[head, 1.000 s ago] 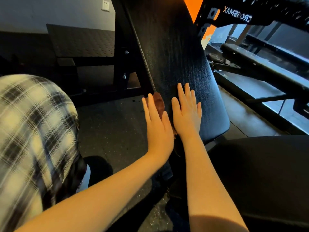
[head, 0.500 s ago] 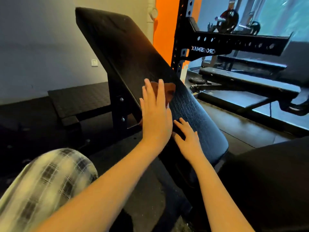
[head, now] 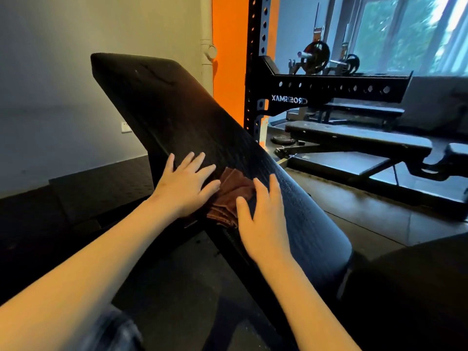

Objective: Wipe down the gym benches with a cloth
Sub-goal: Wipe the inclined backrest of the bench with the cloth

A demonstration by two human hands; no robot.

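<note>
The black inclined back pad (head: 177, 117) of a gym bench slants up to the left in front of me. A folded brown cloth (head: 231, 196) lies on its left edge, about halfway down. My left hand (head: 184, 184) rests flat on the pad with fingers spread, its fingertips touching the cloth's left side. My right hand (head: 263, 219) lies flat with straight fingers on the pad just right of the cloth, thumb and forefinger against its lower right edge. Neither hand grips the cloth.
The bench's black seat pad (head: 410, 287) sits at lower right. A black power rack (head: 329, 92) and a flat bench (head: 359, 138) stand to the right, with a loaded barbell (head: 316, 58) behind. Dark rubber floor (head: 187, 287) lies below, and a wall is on the left.
My view has lifted to show the whole back pad. The left hand has slid off the cloth to its left, uncovering it, and the right hand has moved up beside it.
</note>
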